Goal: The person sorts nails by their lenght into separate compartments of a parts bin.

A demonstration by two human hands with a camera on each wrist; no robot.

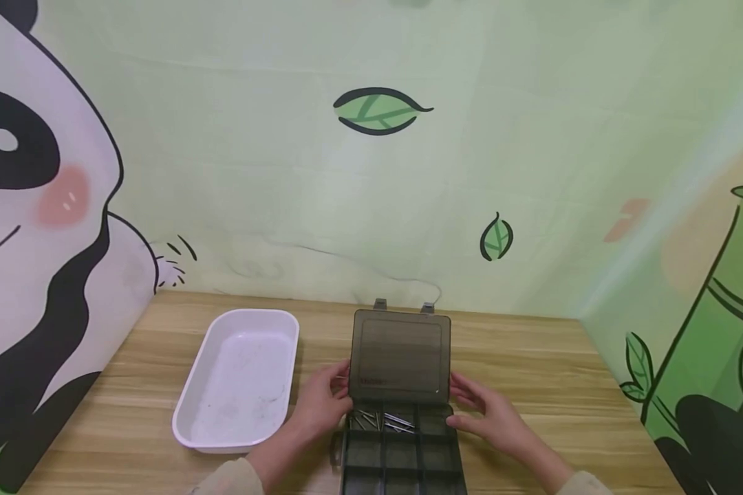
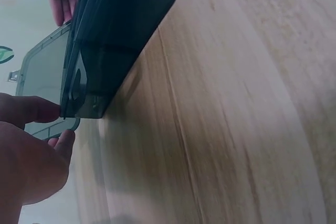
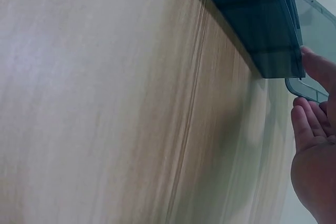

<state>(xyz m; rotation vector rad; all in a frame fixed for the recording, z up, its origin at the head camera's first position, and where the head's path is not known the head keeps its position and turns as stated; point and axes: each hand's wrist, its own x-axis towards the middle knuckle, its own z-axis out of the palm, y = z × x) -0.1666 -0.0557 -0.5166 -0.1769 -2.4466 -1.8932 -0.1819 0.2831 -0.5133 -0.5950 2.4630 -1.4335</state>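
Observation:
A dark translucent compartment box [image 1: 399, 454] stands in front of me with its hinged lid [image 1: 400, 354] raised at the back. Slim silvery metal pieces [image 1: 399, 422], too small to name exactly, lie in its back left and back middle compartments. My left hand [image 1: 322, 402] holds the left side near the hinge, thumb by the box rim and fingers by the lid. On the opposite side my right hand [image 1: 492, 416] holds the box likewise, thumb on the rim. Both wrist views show the box wall [image 2: 123, 30] from the side; some fingers are hidden behind the lid.
Left of the box, a white tray [image 1: 186, 419] rests on the wood-grain table [image 1: 532, 364]. A printed cloth wall [image 1: 254, 137] with leaves and a panda rises behind the table. Two latches [image 1: 380, 304] stick up from the lid's top edge.

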